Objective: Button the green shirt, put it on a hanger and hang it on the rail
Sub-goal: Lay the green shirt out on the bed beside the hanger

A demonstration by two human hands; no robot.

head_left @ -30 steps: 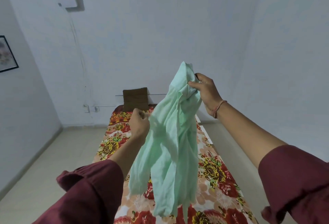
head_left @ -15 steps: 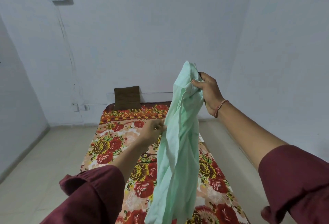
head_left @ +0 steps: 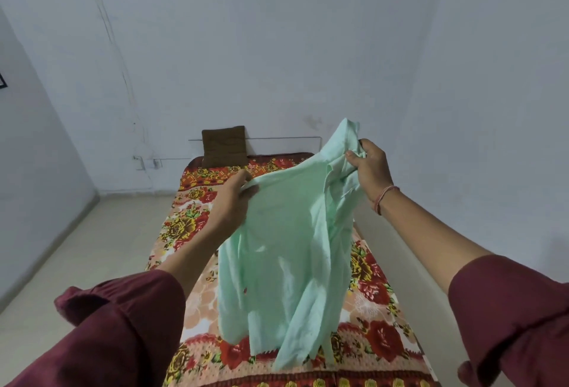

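Maroon sleeves: two rolled cuffs (head_left: pixel 123 303) frame the near edge of the view as a person stands at the foot of a bed, forearms raised

Green shirt: the pale mint shirt (head_left: pixel 286 251) hangs in the air between both hands above the bedspread, its lower hem trailing close to the cloth; whether it touches cannot be told

Left hand: the left hand (head_left: pixel 231 202) is closed in a pinch on the shirt's upper left edge, drawing it out sideways

Right hand: the right hand (head_left: pixel 369 168), a thread bracelet at the wrist, is clenched round a bunched part at the top, likely near the collar, held higher than the left

Handling: thin, limp and light by its drape, it folds on itself wherever unsupported; a hold at both shoulders or along the front placket would probably open it best for buttoning

Bedspread: red and yellow floral print (head_left: pixel 191 226) covers the bed beneath

Far end: a brown cushion (head_left: pixel 224 146) leans against the white wall

Containers: none in view; neither a hanger nor a clothes rail can be picked out

Stage: buttoning appears not yet begun
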